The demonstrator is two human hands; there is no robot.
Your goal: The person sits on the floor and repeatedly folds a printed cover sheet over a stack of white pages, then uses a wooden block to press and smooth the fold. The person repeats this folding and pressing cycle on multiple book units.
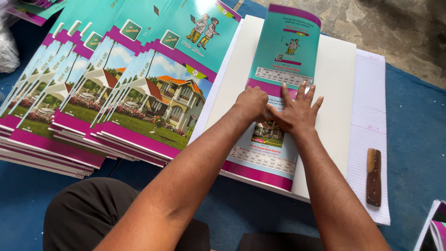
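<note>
This looks like a small notebook-binding workshop run on the floor: left of the hands lie fanned stacks of identical printed covers (111, 88), under them a pile of ruled paper (367, 116) on blue matting (413, 139), with bare concrete floor (395, 28) beyond.
</note>
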